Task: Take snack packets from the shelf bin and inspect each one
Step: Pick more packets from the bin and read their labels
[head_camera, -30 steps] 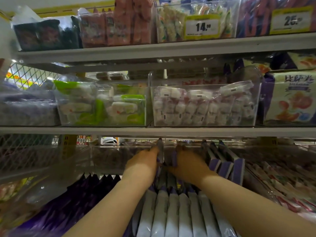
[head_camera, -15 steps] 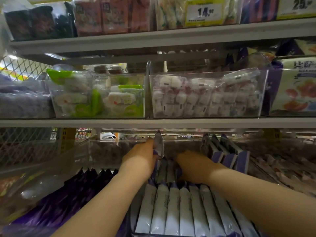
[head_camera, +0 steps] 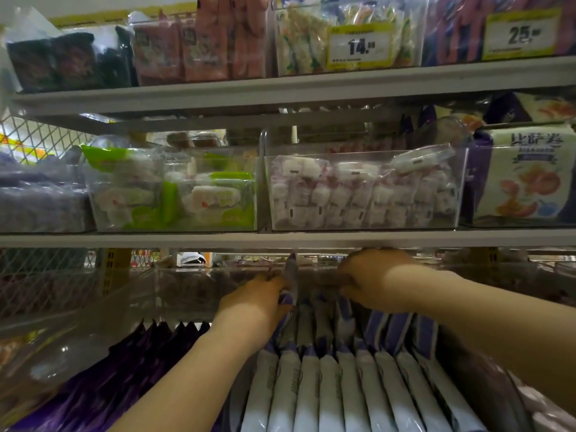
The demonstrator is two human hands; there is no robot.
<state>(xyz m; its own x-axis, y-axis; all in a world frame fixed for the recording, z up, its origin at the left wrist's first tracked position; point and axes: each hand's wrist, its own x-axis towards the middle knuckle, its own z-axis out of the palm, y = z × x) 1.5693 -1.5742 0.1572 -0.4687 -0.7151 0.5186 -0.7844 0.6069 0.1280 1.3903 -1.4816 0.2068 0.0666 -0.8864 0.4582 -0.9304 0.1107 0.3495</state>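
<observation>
- Head view: the left hand (head_camera: pixel 258 302) pinches one snack packet (head_camera: pixel 291 272) in its fingers (head_camera: pixel 274 282), raised above the row at the back edge of the shelf bin (head_camera: pixel 187 285).
- The packet stands on edge, long axis upright, slim and purple. The right hand (head_camera: pixel 374 282) is just beside it.
- The right fingers curl down into the row; I cannot tell whether they grip anything.
- Remaining packets (head_camera: pixel 327 385), white with purple tops, stand packed edge-on toward the bin's front.

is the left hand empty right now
No, the left hand pinches a purple-and-white snack packet that sticks up above the other packets in the row.
</observation>
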